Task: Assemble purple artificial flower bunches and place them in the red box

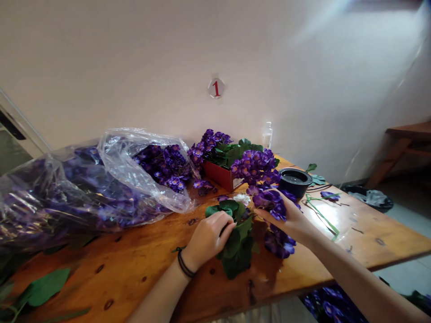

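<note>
Over the wooden table (158,264), both my hands are on one bunch of artificial purple flowers (259,168) with green leaves (237,246). My left hand (213,231) is closed around the leafy stem end, its fingertips partly hidden by leaves. Among the purple blossoms, my right hand (283,215) has its fingers curled around the upper stems below the flower heads. Some blossoms hang beneath that hand. A white flower (241,198) shows just behind the bunch, between my hands.
A clear plastic bag (144,175) full of purple flowers covers the left side. Behind the bunch stands a red box (220,176) with leaves and flowers. At right are a black bowl (295,179), green stems (323,214) and a loose petal piece (330,196). Leaves (47,287) lie front left.
</note>
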`<state>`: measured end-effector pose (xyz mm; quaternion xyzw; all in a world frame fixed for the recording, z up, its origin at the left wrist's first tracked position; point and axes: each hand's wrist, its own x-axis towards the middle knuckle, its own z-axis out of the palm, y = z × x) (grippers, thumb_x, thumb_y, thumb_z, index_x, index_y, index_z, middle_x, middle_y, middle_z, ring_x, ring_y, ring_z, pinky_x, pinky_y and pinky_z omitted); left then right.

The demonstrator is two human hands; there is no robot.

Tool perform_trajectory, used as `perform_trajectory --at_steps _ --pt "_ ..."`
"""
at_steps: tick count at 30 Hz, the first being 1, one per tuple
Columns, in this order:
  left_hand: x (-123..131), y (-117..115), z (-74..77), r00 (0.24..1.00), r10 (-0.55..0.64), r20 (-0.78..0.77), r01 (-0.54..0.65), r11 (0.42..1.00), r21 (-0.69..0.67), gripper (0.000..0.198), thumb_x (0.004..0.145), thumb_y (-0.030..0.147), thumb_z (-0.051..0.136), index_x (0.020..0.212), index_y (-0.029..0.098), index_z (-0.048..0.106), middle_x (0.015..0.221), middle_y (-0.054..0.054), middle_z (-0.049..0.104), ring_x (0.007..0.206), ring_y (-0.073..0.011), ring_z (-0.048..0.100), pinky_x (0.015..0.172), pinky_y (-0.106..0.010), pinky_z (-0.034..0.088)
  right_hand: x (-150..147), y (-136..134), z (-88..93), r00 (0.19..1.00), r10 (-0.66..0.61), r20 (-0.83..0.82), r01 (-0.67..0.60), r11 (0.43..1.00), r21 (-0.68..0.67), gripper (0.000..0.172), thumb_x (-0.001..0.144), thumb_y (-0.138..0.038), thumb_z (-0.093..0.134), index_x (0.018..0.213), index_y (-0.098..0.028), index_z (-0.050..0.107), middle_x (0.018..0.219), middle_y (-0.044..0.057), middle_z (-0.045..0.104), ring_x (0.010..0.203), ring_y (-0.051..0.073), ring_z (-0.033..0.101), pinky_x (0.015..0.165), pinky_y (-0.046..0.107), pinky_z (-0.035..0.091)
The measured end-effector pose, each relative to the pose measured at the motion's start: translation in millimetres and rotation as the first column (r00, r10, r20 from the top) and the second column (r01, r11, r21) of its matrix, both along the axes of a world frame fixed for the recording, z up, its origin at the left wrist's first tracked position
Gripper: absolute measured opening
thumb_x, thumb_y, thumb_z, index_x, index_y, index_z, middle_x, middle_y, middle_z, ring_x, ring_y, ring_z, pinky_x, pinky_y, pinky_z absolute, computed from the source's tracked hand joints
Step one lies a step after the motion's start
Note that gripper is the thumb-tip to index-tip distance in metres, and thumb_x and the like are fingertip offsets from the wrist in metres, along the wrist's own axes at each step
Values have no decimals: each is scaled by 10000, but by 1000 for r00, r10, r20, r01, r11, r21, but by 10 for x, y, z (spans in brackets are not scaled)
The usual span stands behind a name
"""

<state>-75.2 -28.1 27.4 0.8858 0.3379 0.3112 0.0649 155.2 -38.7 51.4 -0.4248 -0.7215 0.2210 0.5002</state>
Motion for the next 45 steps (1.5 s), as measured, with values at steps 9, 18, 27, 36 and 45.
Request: perform_trajectory --at_steps 9,18,27,36,45 --pt "11 27 -20 999 38 -15 -38 999 8 159 937 249 419 826 192 517 798 -9 568 771 -143 540 705 -254 420 -41 62 -80 996 -73 -41 77 992 99 266 730 -316 703 922 -202 560 844 31 686 730 175 638 658 258 510" --pt "12 28 -24 990 108 -96 -108 994 8 165 940 239 402 811 195 495 790 -4 546 739 -144 536 670 -256 419 -125 44 -266 977 -211 39 203 968 150 249 717 -257 678 919 -224 537 679 1 656 556 152 598 523 230 467" --pt "21 56 -101 970 173 -170 -127 959 254 222 956 233 344 784 195 479 749 -17 539 702 -159 530 622 -262 436 -225 12 -274 952 -305 24 293 931 216 205 745 -290 647 903 -230 531 663 8 664 556 166 609 524 247 472" --pt "38 28 -110 974 134 -184 -65 938 340 228 961 230 322 794 193 474 749 -24 537 697 -157 522 597 -266 429 -235 75 -327 949 -312 -46 314 923 224 207 753 -315 654 886 -226 523 695 8 666 591 161 613 575 257 487" --pt "36 65 -155 965 149 -214 -70 940 335 194 954 213 341 800 197 457 757 -26 537 715 -166 536 612 -269 440 -258 121 -369 949 -308 -61 314 924 217 206 764 -312 652 906 -230 528 736 23 675 655 184 632 611 283 501"
